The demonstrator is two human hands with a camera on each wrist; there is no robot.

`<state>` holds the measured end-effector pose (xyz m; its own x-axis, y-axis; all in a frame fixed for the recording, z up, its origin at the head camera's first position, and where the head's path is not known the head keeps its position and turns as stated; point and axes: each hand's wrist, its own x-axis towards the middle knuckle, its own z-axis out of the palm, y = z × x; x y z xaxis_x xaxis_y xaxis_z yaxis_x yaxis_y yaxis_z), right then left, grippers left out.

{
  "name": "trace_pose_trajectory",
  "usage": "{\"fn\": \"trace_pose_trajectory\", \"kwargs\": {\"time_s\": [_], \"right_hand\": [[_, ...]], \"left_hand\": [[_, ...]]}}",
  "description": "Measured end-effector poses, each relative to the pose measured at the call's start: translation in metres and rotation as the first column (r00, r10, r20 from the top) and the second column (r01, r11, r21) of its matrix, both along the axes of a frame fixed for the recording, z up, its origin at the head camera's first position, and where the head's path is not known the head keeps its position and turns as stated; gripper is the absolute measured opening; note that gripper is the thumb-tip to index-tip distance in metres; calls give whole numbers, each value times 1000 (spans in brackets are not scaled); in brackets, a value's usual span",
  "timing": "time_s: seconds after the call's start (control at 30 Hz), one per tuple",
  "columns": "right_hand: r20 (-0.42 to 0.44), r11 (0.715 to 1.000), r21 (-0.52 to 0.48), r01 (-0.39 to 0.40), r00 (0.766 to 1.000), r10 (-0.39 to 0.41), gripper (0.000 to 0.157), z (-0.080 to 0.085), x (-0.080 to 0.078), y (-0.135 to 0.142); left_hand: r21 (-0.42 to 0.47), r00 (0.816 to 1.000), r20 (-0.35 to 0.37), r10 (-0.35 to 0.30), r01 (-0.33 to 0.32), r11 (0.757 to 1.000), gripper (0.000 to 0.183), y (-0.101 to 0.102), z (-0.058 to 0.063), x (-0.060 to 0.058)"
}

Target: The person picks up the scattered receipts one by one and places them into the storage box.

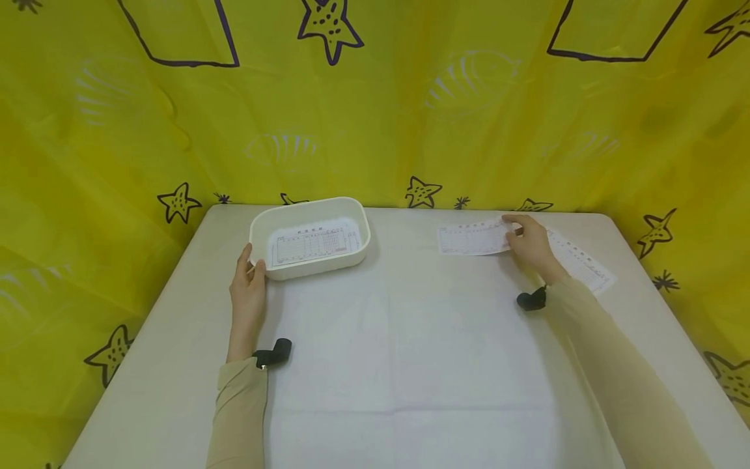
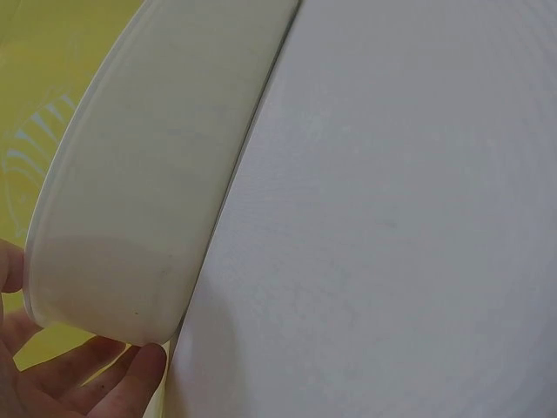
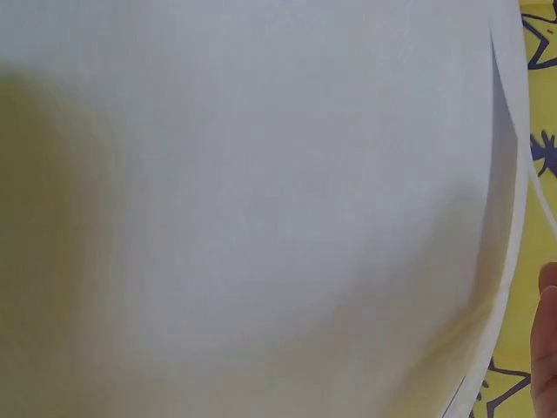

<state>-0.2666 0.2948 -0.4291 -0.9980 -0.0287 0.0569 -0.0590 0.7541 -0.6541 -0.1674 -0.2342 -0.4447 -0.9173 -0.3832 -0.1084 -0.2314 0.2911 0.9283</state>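
A cream plastic tray (image 1: 319, 266) with rounded corners stands at the back left of the table, with a printed paper slip (image 1: 316, 246) lying inside. At its near left corner my left hand (image 1: 247, 296) holds the tray, fingers on the end and thumb toward the front; the left wrist view shows the fingertips (image 2: 144, 370) against the tray's wall. On the right, my right hand (image 1: 532, 247) pinches a second printed slip (image 1: 471, 239) by its right end. Only a few fingers (image 3: 545, 348) show in the right wrist view. Another slip (image 1: 586, 266) lies partly behind the right hand.
A white cloth-covered table (image 1: 392, 339) spans the space, with its back edge against a yellow curtain (image 1: 387, 130) printed with stars and fish. Black wrist cameras (image 1: 275, 352) are strapped on both wrists.
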Motion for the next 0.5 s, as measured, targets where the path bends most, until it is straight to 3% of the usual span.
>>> {"fn": "trace_pose_trajectory", "kwargs": {"time_s": [0.23, 0.5], "right_hand": [[-94, 999, -34, 9, 996, -12, 44, 5, 8, -8], [-165, 989, -141, 42, 984, -65, 44, 9, 16, -20]], "left_hand": [[-9, 1000, -18, 2, -2, 1000, 52, 0, -2, 0], [-12, 1000, -9, 1, -1, 1000, 52, 0, -1, 0]]}}
